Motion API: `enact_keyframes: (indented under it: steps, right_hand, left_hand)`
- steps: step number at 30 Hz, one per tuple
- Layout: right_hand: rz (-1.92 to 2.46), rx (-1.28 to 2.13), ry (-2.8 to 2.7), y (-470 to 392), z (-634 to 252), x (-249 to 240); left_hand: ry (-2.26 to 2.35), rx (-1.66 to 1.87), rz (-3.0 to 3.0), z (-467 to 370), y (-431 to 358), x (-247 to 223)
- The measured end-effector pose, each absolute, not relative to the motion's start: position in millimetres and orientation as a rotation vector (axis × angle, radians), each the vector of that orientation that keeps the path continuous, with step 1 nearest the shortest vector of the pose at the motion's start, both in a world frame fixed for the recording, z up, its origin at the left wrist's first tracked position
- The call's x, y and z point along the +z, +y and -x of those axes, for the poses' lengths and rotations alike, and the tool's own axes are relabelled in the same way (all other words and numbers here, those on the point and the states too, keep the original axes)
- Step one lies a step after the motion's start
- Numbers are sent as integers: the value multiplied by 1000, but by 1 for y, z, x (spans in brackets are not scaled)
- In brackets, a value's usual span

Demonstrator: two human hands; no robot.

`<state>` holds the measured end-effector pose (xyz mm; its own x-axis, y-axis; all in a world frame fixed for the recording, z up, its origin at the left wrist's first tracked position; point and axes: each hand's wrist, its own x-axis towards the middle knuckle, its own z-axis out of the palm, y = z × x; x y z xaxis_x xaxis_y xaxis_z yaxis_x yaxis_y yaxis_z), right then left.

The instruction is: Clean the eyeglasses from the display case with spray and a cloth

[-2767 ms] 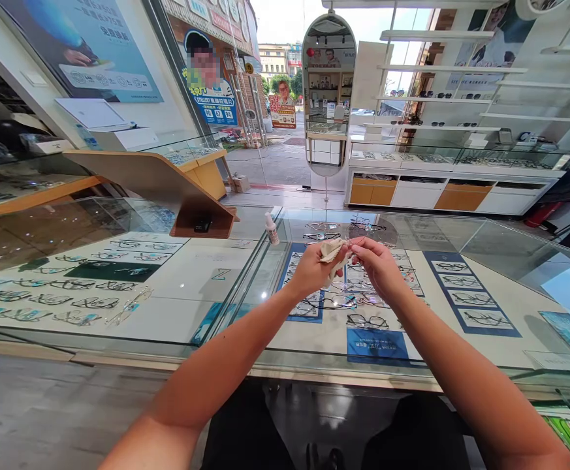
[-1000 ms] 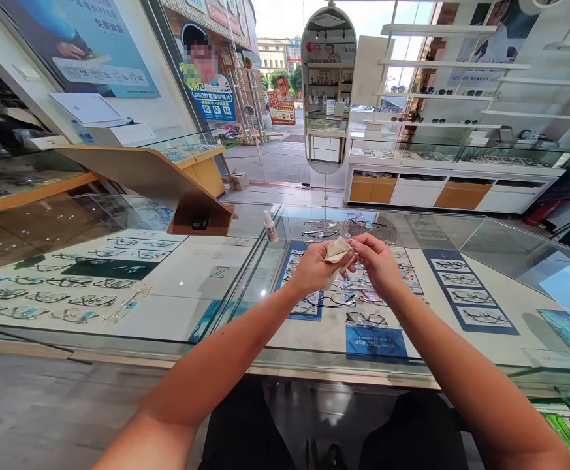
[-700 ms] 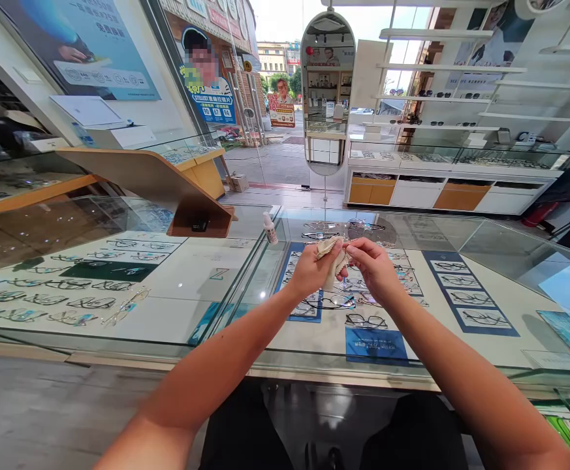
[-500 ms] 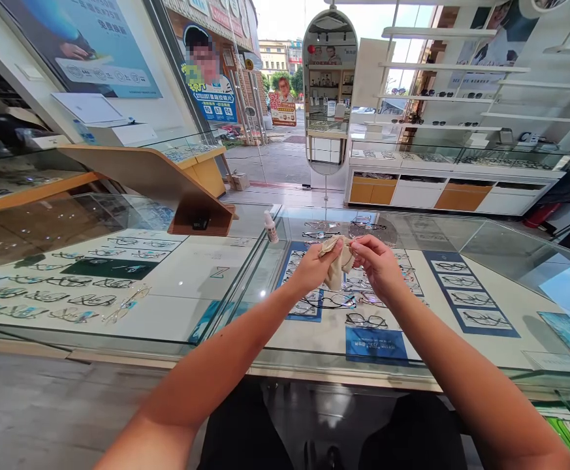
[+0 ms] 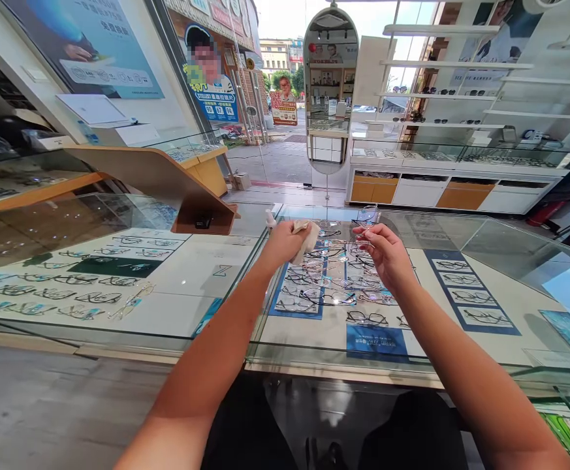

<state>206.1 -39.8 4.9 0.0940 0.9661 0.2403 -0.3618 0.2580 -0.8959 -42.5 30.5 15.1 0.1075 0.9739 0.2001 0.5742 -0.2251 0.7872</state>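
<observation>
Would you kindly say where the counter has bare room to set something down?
The counter looks bare between the left frames and the left arm, and right of the blue panel. It is crowded around the hands, cloth, glasses and bottle, and among the middle frames.

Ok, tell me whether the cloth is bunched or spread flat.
Bunched: the cloth is gripped in the left hand, its free part sticking out creased rather than lying flat.
</observation>
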Motion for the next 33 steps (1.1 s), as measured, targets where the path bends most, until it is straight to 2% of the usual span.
enact_keyframes:
  steps: [5, 9, 15, 17, 19, 21, 23, 27, 33]
  right_hand:
    - [761, 1143, -1043, -38, -209, 5]
    - [775, 1106, -1089, -37, -210, 4]
    - [781, 1055, -1154, -34, -213, 0]
    - [788, 1033, -1191, -33, -214, -2]
    - [796, 1016, -1221, -33, -214, -2]
    - [807, 1002, -1249, -33, -214, -1]
    - [816, 994, -1288, -35, -213, 0]
    - [828, 1013, -1391, -39, -211, 3]
    - [831, 1035, -1452, -44, -208, 7]
  left_hand:
    - [1963, 554, -2040, 63, 38, 21]
    - [2083, 118, -2094, 71, 40, 16]
    - [2082, 58, -2141, 67, 33, 14]
    - [2073, 230, -2242, 60, 29, 13]
    - [1984, 658, -2413, 49, 24, 11]
    - [1714, 1195, -2561, 37, 18, 9]
    - [1362, 1519, -2664, 26, 11, 8]
    - [954, 1681, -2798, 11, -2, 7]
    - [881, 1746, -2769, 8, -7, 7]
